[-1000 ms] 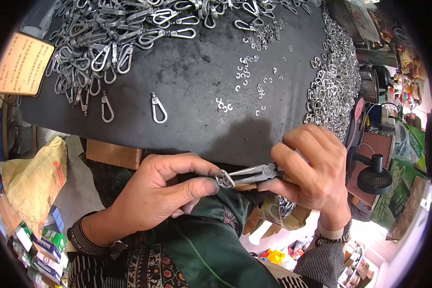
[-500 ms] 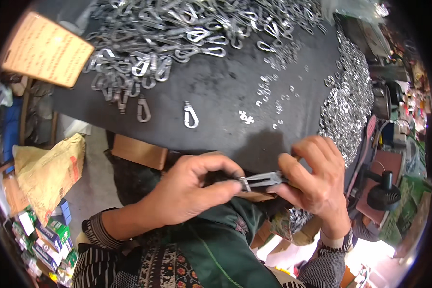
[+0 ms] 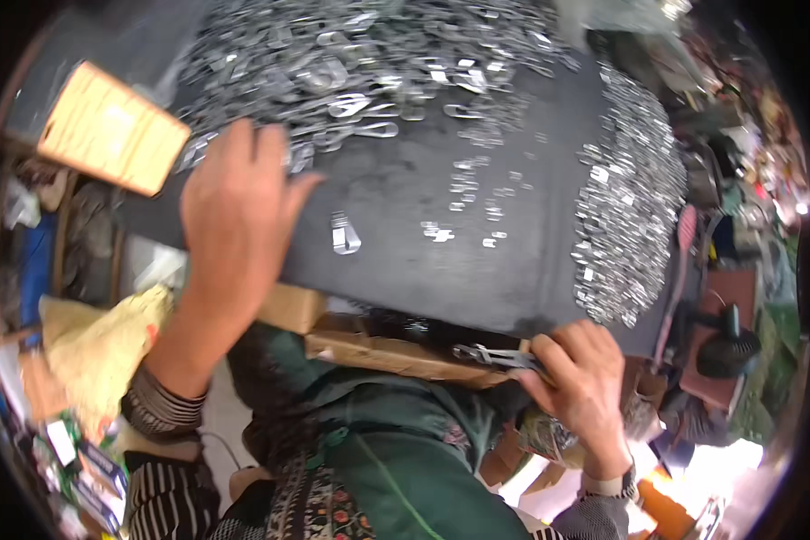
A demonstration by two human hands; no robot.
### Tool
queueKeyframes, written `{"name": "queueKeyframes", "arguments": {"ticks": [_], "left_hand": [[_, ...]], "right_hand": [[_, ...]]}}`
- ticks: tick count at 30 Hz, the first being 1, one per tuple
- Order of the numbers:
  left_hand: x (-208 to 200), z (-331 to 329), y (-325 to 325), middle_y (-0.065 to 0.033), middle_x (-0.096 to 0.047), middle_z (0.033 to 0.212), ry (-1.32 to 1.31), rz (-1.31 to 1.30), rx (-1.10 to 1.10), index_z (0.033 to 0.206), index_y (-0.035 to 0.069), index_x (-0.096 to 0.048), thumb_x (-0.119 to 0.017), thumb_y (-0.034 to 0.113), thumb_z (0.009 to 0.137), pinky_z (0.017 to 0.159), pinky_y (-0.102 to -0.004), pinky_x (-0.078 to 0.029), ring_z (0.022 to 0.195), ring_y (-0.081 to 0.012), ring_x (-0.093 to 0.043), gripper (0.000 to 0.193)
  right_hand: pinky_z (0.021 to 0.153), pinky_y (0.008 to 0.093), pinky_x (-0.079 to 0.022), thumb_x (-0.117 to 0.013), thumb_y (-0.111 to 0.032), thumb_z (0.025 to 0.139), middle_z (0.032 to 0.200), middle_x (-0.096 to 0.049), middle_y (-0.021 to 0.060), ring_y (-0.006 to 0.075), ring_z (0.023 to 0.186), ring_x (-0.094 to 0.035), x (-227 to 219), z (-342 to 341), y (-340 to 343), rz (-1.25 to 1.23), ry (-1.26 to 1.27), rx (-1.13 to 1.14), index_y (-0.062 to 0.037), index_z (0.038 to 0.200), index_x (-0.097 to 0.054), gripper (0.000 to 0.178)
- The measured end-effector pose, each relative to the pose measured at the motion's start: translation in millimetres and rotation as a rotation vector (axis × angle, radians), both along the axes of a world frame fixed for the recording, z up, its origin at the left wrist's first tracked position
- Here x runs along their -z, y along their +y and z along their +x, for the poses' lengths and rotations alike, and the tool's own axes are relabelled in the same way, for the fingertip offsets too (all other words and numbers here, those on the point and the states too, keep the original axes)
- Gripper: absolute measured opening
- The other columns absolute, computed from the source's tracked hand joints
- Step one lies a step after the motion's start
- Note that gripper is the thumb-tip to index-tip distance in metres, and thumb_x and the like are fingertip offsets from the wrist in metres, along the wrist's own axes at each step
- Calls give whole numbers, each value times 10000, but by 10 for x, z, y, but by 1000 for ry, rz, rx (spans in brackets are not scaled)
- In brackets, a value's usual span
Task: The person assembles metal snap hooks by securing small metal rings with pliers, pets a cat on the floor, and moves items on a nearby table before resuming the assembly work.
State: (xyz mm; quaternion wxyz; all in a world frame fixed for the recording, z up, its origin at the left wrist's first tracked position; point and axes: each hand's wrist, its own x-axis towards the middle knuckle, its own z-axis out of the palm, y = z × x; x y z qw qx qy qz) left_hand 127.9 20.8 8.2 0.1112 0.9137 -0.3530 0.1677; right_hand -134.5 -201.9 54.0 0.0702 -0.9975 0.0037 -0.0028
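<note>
dark tabletop [image 3: 396,288], left hand [image 3: 238,207] open, thumb spread, at heaped clips [image 3: 351,106] too many to count, right hand [image 3: 580,378] gripping one pair of pliers [image 3: 506,357], one lone clip [image 3: 339,237] apart

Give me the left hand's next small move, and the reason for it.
Probably pinch one piece from the pile of snap hooks and draw it clear: the left hand is over the pile's near-left edge, fingers extended, though its palm side is hidden. The right hand holds the pliers.
</note>
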Motion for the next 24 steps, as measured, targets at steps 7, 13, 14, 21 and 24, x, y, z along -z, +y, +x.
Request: {"name": "queueKeyframes", "arguments": {"ticks": [7, 13, 14, 21, 24], "left_hand": [[152, 43, 41, -166, -583, 994, -47, -15, 146, 1133, 36, -618, -649, 53, 871, 778, -410, -492, 930, -355, -597, 264], [129, 176, 367, -67, -660, 1077, 1037, -1009, -105, 1299, 21, -599, -587, 68, 972, 704, -227, -482, 818, -118, -586, 330], [26, 95, 329, -67, -660, 1077, 1038, -1009, -115, 1299, 21, -599, -587, 68, 972, 704, -227, -482, 818, -118, -586, 330], [-134, -625, 169, -135, -666, 961, 2111, -1282, 179, 1262, 5, -513, -502, 99, 1009, 565, -214, -497, 724, -138, -638, 271], [-59, -820, 19, -107, -680, 903, 2066, -983, 54, 1228, -2, -529, -520, 53, 995, 545, -202, -474, 658, -103, -613, 239]], "right_hand": [[634, 382, -465, -755, -43, 642, 784, -574, 79, 280, 716, -593, 83, 73, -359, 14, -282, 270, -65, 879, -642, 263], [619, 404, -481, -713, -47, 691, 754, -582, 96, 289, 700, -608, 343, 481, -646, -119, -362, 418, -54, 824, -619, 163], [621, 408, -486, -701, -57, 706, 753, -582, 97, 292, 703, -612, 378, 545, -665, -184, -301, 425, -56, 802, -607, 134], [644, 422, -495, -680, -29, 740, 822, -599, 122, 341, 736, -627, 242, 571, -646, -106, -253, 486, -35, 922, -625, 191], [657, 345, -507, -673, 10, 776, 844, -614, 92, 249, 718, -649, 159, 642, -401, 85, -227, 463, -21, 971, -598, 212]]}}
